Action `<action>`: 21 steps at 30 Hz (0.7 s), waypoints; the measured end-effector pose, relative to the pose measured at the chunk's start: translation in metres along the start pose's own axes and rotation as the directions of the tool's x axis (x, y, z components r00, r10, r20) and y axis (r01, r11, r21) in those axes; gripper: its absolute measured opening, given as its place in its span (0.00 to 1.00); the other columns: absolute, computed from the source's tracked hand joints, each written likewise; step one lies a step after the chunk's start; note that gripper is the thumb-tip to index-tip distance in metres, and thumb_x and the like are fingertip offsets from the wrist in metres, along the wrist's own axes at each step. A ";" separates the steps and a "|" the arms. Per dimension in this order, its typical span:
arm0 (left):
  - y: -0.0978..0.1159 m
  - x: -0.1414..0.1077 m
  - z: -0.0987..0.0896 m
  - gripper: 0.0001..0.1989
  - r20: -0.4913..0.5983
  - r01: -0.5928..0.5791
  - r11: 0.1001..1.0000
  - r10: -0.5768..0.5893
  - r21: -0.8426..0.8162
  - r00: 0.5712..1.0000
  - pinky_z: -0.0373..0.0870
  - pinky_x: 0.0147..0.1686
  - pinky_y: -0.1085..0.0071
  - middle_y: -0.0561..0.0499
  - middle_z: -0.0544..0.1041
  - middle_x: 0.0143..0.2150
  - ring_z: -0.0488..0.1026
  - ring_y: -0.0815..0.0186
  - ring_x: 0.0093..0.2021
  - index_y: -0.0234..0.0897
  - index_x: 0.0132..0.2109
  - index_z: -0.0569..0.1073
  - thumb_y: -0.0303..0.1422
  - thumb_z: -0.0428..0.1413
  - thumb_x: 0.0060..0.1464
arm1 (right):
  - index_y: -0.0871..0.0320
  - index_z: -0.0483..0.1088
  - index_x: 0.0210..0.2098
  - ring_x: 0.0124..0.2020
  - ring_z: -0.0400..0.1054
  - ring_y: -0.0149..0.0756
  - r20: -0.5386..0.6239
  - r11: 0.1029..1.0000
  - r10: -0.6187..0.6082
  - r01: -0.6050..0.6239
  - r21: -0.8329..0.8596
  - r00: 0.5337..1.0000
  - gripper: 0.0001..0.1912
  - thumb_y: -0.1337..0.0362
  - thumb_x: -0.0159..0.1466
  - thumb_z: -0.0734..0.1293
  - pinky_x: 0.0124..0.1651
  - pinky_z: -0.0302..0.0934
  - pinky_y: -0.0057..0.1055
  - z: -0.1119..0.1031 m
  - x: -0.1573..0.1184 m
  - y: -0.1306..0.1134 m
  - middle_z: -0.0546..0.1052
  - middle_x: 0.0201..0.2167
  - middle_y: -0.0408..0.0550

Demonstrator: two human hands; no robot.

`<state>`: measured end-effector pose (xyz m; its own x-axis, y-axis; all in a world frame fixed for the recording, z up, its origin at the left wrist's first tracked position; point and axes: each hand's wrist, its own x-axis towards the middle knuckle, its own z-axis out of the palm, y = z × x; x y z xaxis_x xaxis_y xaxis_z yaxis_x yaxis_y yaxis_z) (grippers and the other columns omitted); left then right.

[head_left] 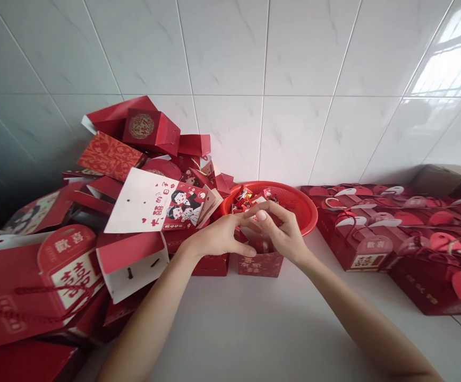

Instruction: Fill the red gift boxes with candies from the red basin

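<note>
Red mesh basket [309, 215] sits against the tiled wall [230, 58] w/ wrapped sweets [246, 195] inside. Small red box [261, 267] = task item, on the white table [230, 329] just in front of basket, partly hidden by both hands. L hand [220, 234] is over the box, in front of basket, thumb spread apart from fingers. R hand [286, 233] is over box too, same side of basket, fingers bent, fingertips close to L's; can't tell if it's pinching anything. L of basket: big jumbled pile of red boxes [67, 265], incl. a white-flapped box [135, 204] w/ cartoon couple. R of basket: rows of closed handled boxes [368, 246], some w/ cord handles.
</note>
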<state>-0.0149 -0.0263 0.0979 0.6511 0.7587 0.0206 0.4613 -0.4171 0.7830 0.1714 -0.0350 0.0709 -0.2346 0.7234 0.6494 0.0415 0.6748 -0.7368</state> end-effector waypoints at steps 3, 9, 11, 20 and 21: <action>0.002 0.000 -0.001 0.22 -0.008 -0.003 1.000 0.003 0.023 1.000 0.67 0.57 0.61 0.51 0.79 0.53 0.74 0.56 0.56 0.43 0.51 0.78 0.34 0.68 0.47 | 0.58 0.75 0.37 0.33 0.69 0.33 0.002 1.000 -0.003 0.003 0.013 1.000 0.21 0.48 0.72 0.60 0.39 0.66 0.32 -0.002 0.001 -0.002 0.77 0.33 0.47; 0.004 0.000 0.000 0.18 0.002 0.004 0.999 -0.004 0.035 1.000 0.66 0.56 0.60 0.53 0.81 0.46 0.75 0.57 0.52 0.43 0.49 0.79 0.33 0.67 0.48 | 0.54 0.73 0.54 0.54 0.69 0.40 0.199 0.999 -0.023 0.032 -0.044 0.980 0.24 0.50 0.75 0.52 0.61 0.62 0.40 -0.006 0.002 -0.007 0.76 0.52 0.51; 0.005 -0.001 0.000 0.17 0.002 0.016 0.999 -0.016 0.037 1.000 0.68 0.55 0.61 0.53 0.82 0.44 0.76 0.57 0.51 0.43 0.48 0.78 0.32 0.67 0.49 | 0.53 0.68 0.60 0.62 0.63 0.42 0.271 0.994 -0.013 0.042 -0.100 0.962 0.24 0.51 0.76 0.52 0.66 0.57 0.44 -0.008 0.002 -0.008 0.72 0.59 0.52; 0.000 0.003 0.003 0.08 -0.091 -0.049 0.988 0.062 0.145 0.994 0.70 0.52 0.65 0.51 0.81 0.49 0.77 0.60 0.51 0.41 0.45 0.79 0.32 0.61 0.57 | 0.53 0.70 0.56 0.57 0.70 0.43 0.156 0.994 0.007 0.010 -0.109 0.988 0.18 0.51 0.73 0.60 0.56 0.68 0.44 -0.042 0.011 -0.015 0.76 0.55 0.53; 0.000 0.004 0.005 0.07 -0.101 -0.068 0.983 0.087 0.171 0.991 0.71 0.51 0.66 0.51 0.81 0.48 0.78 0.61 0.49 0.40 0.44 0.80 0.31 0.59 0.59 | 0.53 0.70 0.55 0.54 0.72 0.42 0.179 0.994 0.010 0.010 -0.110 0.984 0.18 0.52 0.72 0.62 0.54 0.69 0.42 -0.048 0.012 -0.016 0.77 0.54 0.53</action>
<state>-0.0095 -0.0254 0.0950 0.6246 0.7663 0.1508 0.5122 -0.5477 0.6616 0.2142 -0.0302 0.0994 -0.4039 0.6924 0.5979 0.1455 0.6939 -0.7052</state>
